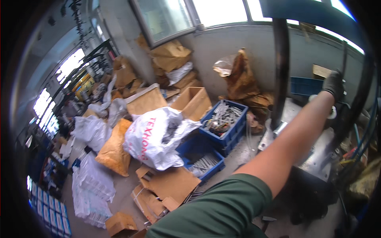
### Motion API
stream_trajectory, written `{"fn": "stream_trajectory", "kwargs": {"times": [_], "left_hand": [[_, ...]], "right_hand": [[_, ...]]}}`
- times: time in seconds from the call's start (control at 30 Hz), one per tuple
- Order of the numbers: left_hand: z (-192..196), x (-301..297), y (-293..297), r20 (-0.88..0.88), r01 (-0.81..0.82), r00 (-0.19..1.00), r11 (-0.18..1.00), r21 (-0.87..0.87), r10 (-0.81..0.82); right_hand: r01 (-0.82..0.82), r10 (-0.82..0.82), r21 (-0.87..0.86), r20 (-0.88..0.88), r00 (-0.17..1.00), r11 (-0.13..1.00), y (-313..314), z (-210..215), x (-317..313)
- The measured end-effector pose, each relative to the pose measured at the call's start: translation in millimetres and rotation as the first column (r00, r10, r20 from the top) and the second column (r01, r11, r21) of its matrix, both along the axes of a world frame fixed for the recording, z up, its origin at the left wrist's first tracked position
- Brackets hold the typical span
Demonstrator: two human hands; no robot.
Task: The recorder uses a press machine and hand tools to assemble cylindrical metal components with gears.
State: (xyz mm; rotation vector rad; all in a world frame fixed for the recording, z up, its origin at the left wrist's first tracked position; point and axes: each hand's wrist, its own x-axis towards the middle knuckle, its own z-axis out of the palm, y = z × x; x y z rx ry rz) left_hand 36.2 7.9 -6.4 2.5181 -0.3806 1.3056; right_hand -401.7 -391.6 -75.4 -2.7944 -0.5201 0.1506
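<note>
My left arm, in a short green sleeve, stretches from the lower middle toward the upper right. At its end my left hand [334, 84], in a dark glove, appears closed on an upright dark metal rod [344, 56]. Its fingers are partly hidden behind the back of the hand. The rod stands within a machine frame with a thick dark post [281, 67] and a blue upper beam [313, 11]. Below the forearm lies a grey metal plate [317, 156] with holes. A blue tray [306, 86] sits behind, near the wrist. My right hand is out of view.
On the floor to the left stand blue crates of metal parts [226, 144], a printed white sack [149, 139], an orange-brown bag [115, 148] and torn cardboard [170, 182]. An open window [164, 20] juts from the wall. Cables [363, 139] hang at far right.
</note>
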Motion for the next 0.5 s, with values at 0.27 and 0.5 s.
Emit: {"fn": "stream_trajectory", "kwargs": {"times": [0.27, 0.5], "left_hand": [[7.9, -61.7, 24.5, -0.195, 0.15, 0.956, 0.937, -0.316, -0.219], [35.4, -103.8, 24.6, -0.274, 0.085, 0.946, 0.946, -0.311, -0.175]], "right_hand": [[0.074, -0.068, -0.032, 0.16, 0.985, 0.997, 46.5, -6.9, -17.2], [0.149, -0.151, 0.034, 0.094, 0.984, 0.988, 39.2, -38.4, -65.0]]}}
